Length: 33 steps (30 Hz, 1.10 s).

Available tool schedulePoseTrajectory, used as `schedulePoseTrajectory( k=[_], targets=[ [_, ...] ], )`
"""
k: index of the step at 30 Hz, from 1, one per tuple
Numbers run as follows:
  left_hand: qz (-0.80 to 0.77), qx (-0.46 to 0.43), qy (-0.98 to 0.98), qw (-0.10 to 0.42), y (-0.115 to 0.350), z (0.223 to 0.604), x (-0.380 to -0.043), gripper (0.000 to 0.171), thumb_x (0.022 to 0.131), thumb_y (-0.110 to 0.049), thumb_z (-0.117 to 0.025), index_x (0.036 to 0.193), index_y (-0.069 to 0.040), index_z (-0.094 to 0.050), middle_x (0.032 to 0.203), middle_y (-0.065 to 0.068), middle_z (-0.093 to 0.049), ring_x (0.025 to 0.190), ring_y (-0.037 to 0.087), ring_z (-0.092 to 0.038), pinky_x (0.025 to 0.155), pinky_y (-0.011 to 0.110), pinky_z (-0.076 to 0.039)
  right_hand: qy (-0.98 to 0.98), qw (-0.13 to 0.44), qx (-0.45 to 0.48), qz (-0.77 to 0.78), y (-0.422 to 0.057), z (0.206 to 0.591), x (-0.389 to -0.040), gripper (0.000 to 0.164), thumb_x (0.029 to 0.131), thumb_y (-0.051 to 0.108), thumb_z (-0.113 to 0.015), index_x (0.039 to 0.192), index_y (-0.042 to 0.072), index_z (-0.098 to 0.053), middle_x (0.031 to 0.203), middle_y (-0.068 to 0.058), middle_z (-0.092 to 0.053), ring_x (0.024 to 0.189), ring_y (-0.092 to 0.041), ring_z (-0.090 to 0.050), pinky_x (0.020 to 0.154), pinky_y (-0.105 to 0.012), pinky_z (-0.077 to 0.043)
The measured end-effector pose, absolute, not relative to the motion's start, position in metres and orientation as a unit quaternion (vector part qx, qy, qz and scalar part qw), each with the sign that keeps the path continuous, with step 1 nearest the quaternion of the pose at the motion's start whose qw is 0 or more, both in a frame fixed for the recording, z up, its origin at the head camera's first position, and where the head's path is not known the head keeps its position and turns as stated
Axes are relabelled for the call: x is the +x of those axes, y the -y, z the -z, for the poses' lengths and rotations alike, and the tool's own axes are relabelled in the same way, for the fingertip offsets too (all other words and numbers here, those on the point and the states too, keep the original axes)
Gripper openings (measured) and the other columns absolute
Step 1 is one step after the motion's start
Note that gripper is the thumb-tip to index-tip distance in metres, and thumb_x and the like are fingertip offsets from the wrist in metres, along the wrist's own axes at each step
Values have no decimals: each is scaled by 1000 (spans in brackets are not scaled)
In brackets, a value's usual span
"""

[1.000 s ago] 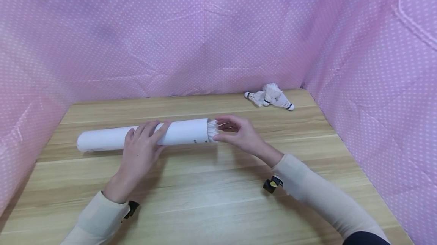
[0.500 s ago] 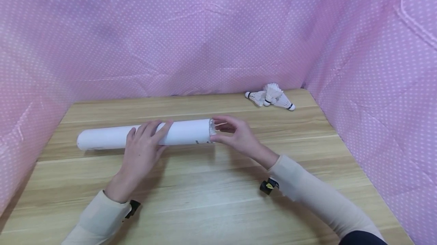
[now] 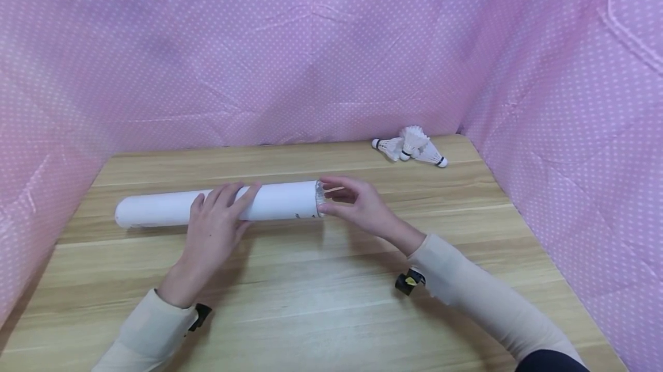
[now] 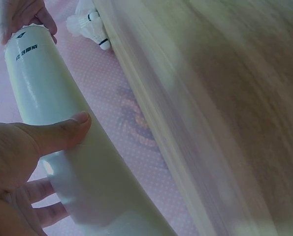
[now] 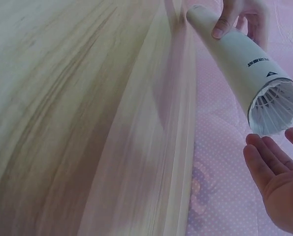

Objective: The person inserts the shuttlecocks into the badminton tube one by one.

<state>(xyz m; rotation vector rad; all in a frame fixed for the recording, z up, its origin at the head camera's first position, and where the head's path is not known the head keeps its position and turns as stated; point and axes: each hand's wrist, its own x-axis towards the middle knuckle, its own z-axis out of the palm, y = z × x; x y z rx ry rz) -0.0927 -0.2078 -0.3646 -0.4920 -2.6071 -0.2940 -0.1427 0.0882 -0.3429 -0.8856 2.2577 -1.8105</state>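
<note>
My left hand (image 3: 213,234) grips a long white cardboard tube (image 3: 287,200) around its middle, holding it roughly level over the table. In the left wrist view the thumb lies across the tube (image 4: 50,93), with fingers on the other side. At the tube's right-hand mouth sits a white feather shuttlecock (image 5: 276,107), its flared skirt facing outward and nearly flush with the rim. Its cork is hidden inside. Around that mouth my right hand (image 3: 370,211) is spread, thumb on one side and mostly straight fingers (image 5: 264,160) on the other, close to the skirt edge.
Several shuttlecocks (image 3: 413,143) lie piled near the back right corner of the wooden table (image 3: 311,303). Pink dotted cloth (image 3: 311,61) hangs behind and along both sides. Small black wrist cameras are strapped at both cuffs.
The shuttlecock's skirt has slid leftward into the tube, from sticking out to nearly level with the rim. My right hand moved slightly left with it; the left hand stays in place on the tube.
</note>
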Motion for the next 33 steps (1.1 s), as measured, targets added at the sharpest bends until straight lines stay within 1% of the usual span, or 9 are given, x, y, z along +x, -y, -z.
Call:
schedulePoseTrajectory(
  k=[3, 7, 10, 15, 20, 27, 31, 33],
  targets=[
    [106, -178, 951, 231, 208, 364, -93, 83, 68, -4, -92, 142, -19, -57, 131, 18, -58, 121, 42, -53, 96, 74, -35, -743, 75, -284, 602, -89, 351, -148, 54, 85, -6, -75, 135, -9, -56, 132, -27, -60, 113, -46, -63, 96, -50, -52],
    [107, -177, 950, 232, 208, 364, -92, 83, 68, -3, -91, 142, -19, -57, 131, 18, -58, 121, 42, -53, 95, 74, -35, -739, 91, -277, 607, -92, 364, -155, 56, 86, -4, -76, 138, -3, -57, 136, -22, -59, 115, -41, -63, 91, -38, -55],
    [108, -176, 951, 231, 208, 364, -93, 83, 68, -4, -91, 142, -19, -57, 131, 19, -58, 121, 42, -53, 95, 74, -35, -734, 92, -278, 613, -93, 368, -157, 54, 86, -2, -76, 137, 0, -59, 136, -19, -60, 115, -38, -64, 89, -33, -56],
    [109, -174, 951, 229, 207, 363, -93, 82, 69, -5, -91, 142, -19, -57, 132, 19, -57, 122, 42, -52, 96, 74, -34, -726, 90, -278, 622, -92, 368, -156, 52, 87, 1, -77, 136, 2, -61, 135, -16, -62, 114, -35, -66, 87, -33, -56],
    [115, -175, 949, 236, 206, 363, -93, 82, 69, -4, -91, 142, -20, -56, 131, 18, -58, 121, 42, -52, 96, 74, -33, -726, 93, -270, 626, -90, 366, -156, 52, 86, 1, -77, 136, 3, -61, 137, -14, -60, 114, -34, -65, 87, -34, -57],
    [117, -178, 945, 247, 205, 363, -93, 83, 68, -2, -91, 142, -19, -57, 131, 19, -58, 121, 43, -52, 96, 74, -34, -729, 95, -256, 628, -88, 360, -155, 53, 84, -1, -79, 133, 0, -61, 133, -16, -62, 111, -34, -67, 87, -33, -57],
    [118, -177, 946, 246, 204, 362, -93, 82, 68, -1, -91, 141, -18, -58, 132, 19, -58, 122, 44, -52, 98, 74, -32, -728, 104, -252, 629, -89, 362, -160, 55, 82, 1, -82, 132, 2, -61, 129, -13, -64, 110, -32, -67, 89, -37, -57],
    [121, -177, 945, 245, 204, 362, -93, 82, 68, -1, -91, 141, -18, -58, 132, 19, -58, 122, 44, -51, 99, 74, -31, -727, 108, -250, 630, -89, 362, -162, 55, 81, 1, -83, 131, 3, -60, 127, -13, -64, 109, -31, -66, 91, -41, -56]
  ],
)
